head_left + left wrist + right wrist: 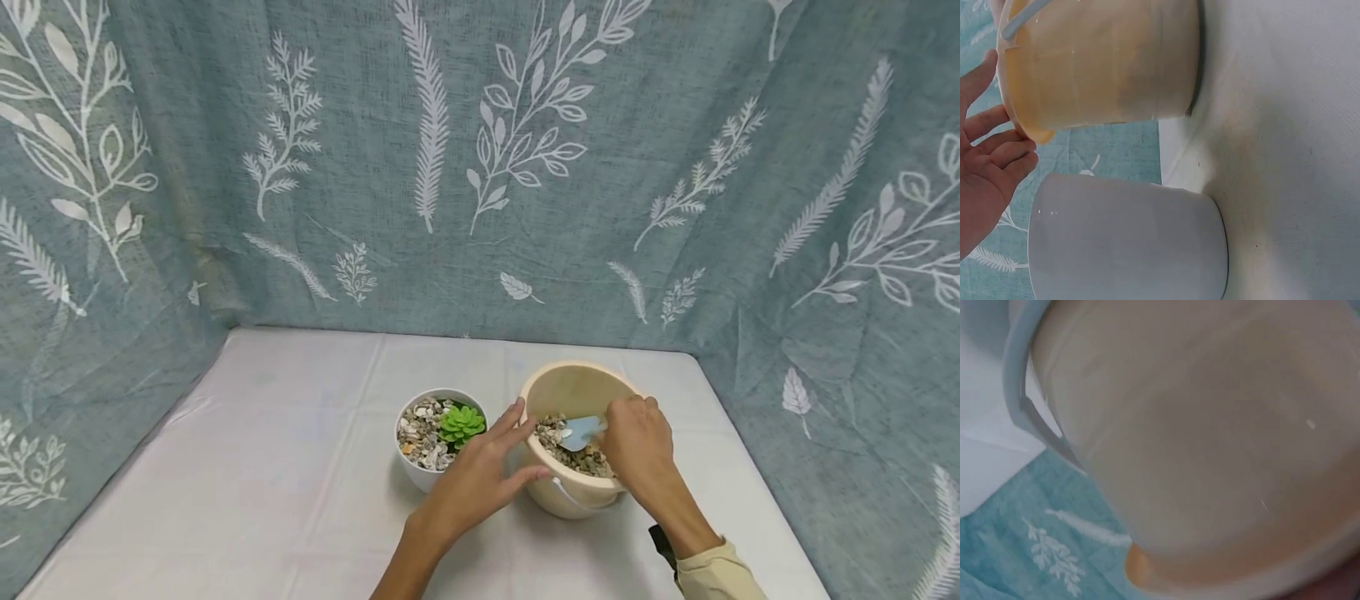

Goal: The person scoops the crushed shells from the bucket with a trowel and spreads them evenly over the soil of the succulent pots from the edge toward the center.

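A cream bucket (551, 497) stands on the white table, with gravel (597, 463) inside it. My right hand (641, 442) grips a small light-blue trowel (580, 432) over the bucket, its blade down at the gravel. The left hand (471, 482) rests extended fingers on the near-left rim; in the left wrist view that hand (991, 159) touches the bucket (1110, 62) at its rim. Just left stands a white pot (422, 478) holding pebbles (420, 433) and a green succulent (461, 425). The bucket wall (1210, 444) fills most of the right wrist view, hiding the trowel.
The bucket's thin handle (573, 498) hangs down its front side. A teal curtain (465, 283) with white leaf prints surrounds the back and sides of the white-covered table (247, 467). The pot (1129, 237) sits close beside the bucket.
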`<action>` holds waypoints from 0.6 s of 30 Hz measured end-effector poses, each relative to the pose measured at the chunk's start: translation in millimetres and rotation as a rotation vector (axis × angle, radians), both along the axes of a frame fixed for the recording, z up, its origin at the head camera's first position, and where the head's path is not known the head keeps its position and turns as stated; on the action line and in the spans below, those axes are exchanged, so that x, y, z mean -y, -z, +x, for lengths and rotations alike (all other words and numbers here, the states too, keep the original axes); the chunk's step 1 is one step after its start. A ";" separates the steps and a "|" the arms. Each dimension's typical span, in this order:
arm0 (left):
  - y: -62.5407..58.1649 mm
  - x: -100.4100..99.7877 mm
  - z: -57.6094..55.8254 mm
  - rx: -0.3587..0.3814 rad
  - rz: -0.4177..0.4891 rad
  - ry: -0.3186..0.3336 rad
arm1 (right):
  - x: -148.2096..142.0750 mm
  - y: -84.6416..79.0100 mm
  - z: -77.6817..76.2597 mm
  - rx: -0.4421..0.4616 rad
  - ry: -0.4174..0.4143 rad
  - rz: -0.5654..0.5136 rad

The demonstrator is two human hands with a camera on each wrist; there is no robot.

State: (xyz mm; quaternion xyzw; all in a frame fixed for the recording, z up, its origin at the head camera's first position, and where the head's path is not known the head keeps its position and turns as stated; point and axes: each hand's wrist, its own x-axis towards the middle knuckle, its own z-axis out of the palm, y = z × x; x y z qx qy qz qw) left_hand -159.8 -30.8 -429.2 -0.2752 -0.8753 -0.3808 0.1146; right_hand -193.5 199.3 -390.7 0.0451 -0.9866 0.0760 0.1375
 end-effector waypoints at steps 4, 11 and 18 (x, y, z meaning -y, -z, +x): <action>0.0 0.0 -0.3 -0.016 -0.013 -0.006 | -4.3 -9.5 10.0 -0.031 0.018 -0.036; 0.2 2.2 0.5 0.033 0.004 0.007 | -12.5 -21.5 29.9 -0.092 0.044 -0.100; 2.0 1.7 -0.6 0.049 0.003 0.027 | -24.3 -34.0 44.8 -0.074 0.071 -0.177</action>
